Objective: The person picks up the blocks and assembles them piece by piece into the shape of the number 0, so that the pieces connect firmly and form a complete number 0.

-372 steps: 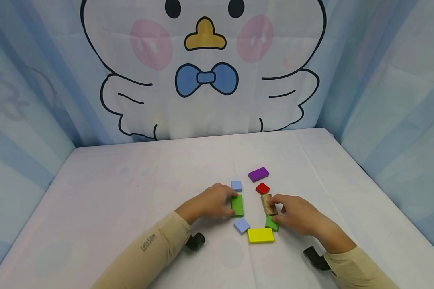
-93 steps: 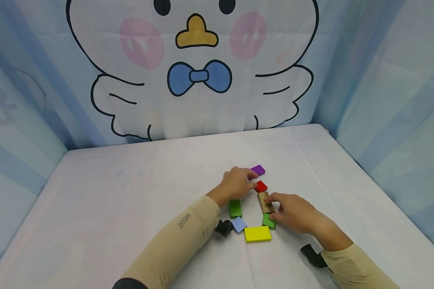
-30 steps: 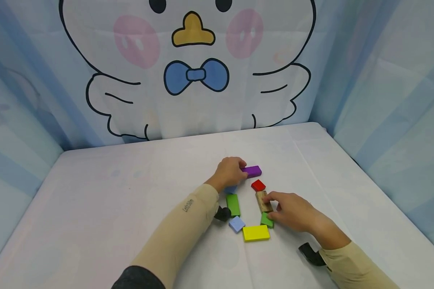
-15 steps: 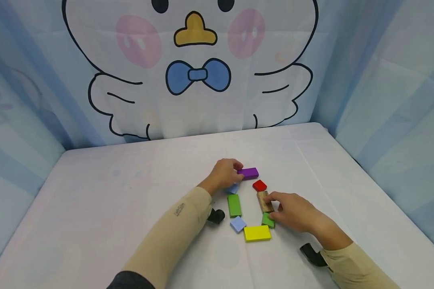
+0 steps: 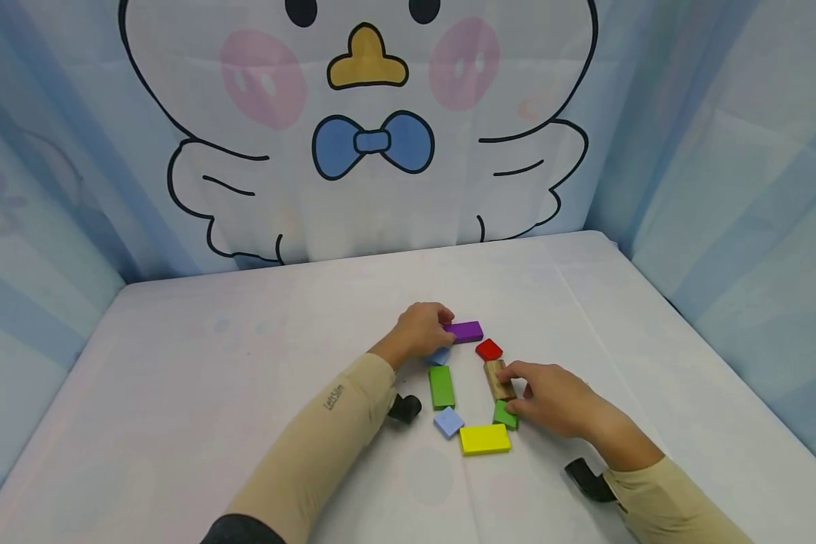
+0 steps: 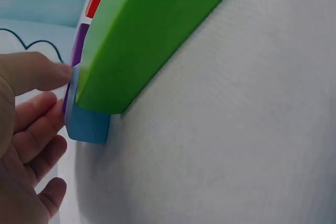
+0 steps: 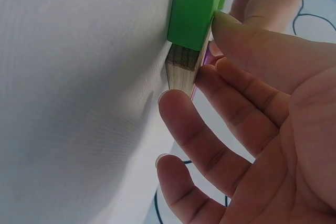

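At the far side of a rough ring of blocks, my left hand (image 5: 421, 330) pinches the left end of a purple block (image 5: 466, 332) between thumb and fingers. A light blue block (image 5: 439, 356) lies just below that hand, partly covered by it. My right hand (image 5: 557, 397) rests at the ring's right side, fingers relaxed. Its thumb touches a small green block (image 7: 194, 11), and its fingertips lie against a wooden block (image 5: 496, 379). A red block (image 5: 489, 350) sits between the wooden and purple ones.
A long green block (image 5: 442, 387) forms the ring's left side. Below it are another light blue block (image 5: 449, 422) and a yellow block (image 5: 485, 440). All lie on a white-covered table (image 5: 279, 355), with a patterned curtain (image 5: 374, 204) behind.
The left hand has gone from the long green block to the purple block and drawn it left and nearer, less slanted. The upper light blue block has turned. The right hand has stayed put.
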Motion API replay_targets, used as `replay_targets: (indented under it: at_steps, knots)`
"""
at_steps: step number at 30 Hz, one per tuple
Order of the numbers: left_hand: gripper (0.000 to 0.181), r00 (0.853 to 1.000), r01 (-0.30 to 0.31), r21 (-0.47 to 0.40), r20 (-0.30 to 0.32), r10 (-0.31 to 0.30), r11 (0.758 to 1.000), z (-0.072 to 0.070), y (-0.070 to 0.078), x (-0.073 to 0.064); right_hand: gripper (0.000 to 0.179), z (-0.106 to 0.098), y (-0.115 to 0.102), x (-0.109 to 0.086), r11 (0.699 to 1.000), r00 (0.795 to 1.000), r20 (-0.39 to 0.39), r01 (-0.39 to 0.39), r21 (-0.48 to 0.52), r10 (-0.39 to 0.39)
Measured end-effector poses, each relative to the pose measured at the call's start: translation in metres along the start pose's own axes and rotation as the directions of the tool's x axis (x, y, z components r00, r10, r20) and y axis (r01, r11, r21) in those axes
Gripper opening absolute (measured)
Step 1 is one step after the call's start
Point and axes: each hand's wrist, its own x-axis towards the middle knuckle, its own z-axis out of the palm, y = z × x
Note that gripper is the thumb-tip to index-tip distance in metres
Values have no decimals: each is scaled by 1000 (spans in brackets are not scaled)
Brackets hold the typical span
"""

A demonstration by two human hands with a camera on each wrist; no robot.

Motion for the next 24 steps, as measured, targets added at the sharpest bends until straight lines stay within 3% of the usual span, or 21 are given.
replay_targets:
  at_steps: [4,8,15,24]
  knots:
    - [40,1000,22,-12,-19,-22,1000,1,3,0,43,0,0,0,1000,1000,0,-2,1,2]
    - [35,999,-14,-25,-41,13,1000,4,5,1,43,0,0,0,1000,1000,0,-2,4,2]
    - [30,997,-67,29,-32,68,997,7,3,4,42,1,0,-1,1000,1000,7,2,22,-2]
    - [29,997,-69,82,-19,71,994,4,5,2,43,0,-1,-1,1000,1000,3,2,1,-2]
